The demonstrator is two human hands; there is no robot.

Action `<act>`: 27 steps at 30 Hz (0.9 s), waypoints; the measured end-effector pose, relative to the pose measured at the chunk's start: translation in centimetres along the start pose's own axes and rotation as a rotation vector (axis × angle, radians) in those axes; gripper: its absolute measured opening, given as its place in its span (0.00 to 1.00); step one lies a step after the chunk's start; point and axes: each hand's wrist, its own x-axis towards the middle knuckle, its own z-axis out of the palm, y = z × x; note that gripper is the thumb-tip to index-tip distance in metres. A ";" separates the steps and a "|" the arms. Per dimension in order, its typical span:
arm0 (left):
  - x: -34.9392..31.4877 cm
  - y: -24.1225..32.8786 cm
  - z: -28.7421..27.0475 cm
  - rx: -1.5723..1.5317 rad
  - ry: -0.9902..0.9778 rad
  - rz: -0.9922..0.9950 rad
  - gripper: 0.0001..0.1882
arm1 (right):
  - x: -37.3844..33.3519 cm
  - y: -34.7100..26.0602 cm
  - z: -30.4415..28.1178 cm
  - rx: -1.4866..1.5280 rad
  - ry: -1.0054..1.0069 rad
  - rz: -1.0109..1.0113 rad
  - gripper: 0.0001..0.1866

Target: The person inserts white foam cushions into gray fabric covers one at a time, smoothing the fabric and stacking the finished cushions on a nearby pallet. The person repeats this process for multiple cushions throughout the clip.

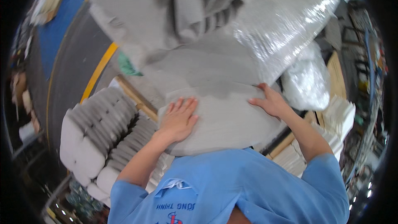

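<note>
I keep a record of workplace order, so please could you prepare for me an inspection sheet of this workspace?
Surface: mostly hidden beneath a light grey piece; its support cannot be made out.
Job's things: the grey piece lies before the person; grey padded pieces stand in rows at left.
Clutter: green scrap at left; clear plastic wrap and a bulky plastic bundle at right.
Grips: left grip flat on the grey piece, fingers extended; right grip at its right side, thumb spread, some fingers hidden.
Cables: nothing seen; far right blurred.
Surroundings: dark floor with a yellow line, blue strip beyond.
</note>
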 end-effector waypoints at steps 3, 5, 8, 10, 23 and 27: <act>0.8 0.3 0.6 0.019 0.029 0.015 0.32 | 0.9 -0.3 -0.1 -0.057 0.005 0.086 0.46; 1.5 0.5 0.8 0.056 0.030 0.015 0.32 | 1.5 -0.6 -0.5 -0.079 -0.022 0.141 0.44; 2.2 0.5 1.2 0.077 0.040 0.032 0.31 | 2.2 -0.5 -0.6 -0.090 -0.019 0.162 0.39; 2.7 0.2 1.2 0.071 0.047 0.047 0.31 | 2.7 0.0 -0.6 -0.099 0.010 0.151 0.36; -5.6 1.8 -3.6 -0.286 -0.025 0.283 0.26 | -5.5 -3.5 0.1 -0.314 -0.027 -0.483 0.30; -5.4 5.0 0.3 -0.024 0.034 0.272 0.30 | -8.3 -4.3 6.8 -0.473 0.167 -0.696 0.33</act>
